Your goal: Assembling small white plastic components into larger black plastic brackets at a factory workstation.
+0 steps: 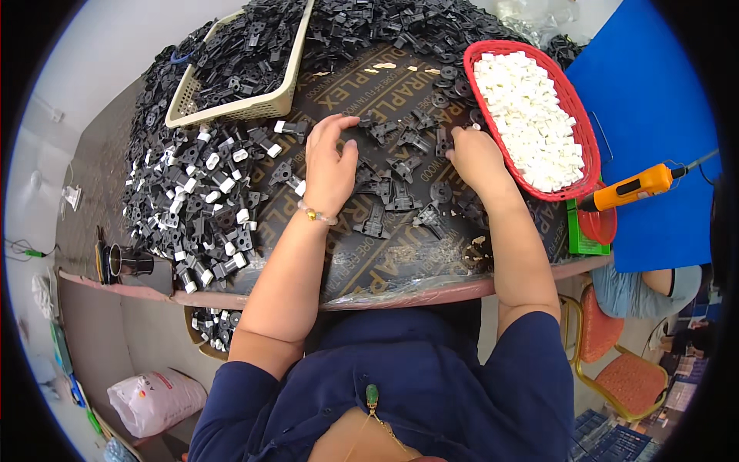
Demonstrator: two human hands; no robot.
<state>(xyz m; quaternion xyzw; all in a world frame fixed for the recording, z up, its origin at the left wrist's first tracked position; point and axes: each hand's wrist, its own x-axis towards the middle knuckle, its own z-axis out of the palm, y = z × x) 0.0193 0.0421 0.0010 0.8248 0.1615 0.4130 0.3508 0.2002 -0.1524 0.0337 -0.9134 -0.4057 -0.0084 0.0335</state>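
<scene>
My left hand (329, 165) rests palm down on the dark table (385, 262), fingers spread over loose black plastic parts (400, 189). My right hand (475, 154) lies among the same parts, right beside the red basket (573, 100) of small white pieces (531, 115); its fingertips are curled and I cannot see whether they pinch anything. To the left of my left hand lies a heap of black parts fitted with white pieces (200, 200).
A beige tray (231, 108) of black parts stands at the back left, with a big pile of black parts behind it. An orange power tool (635, 186) lies right of the red basket on a blue surface. A metal cup (127, 262) sits at the table's left edge.
</scene>
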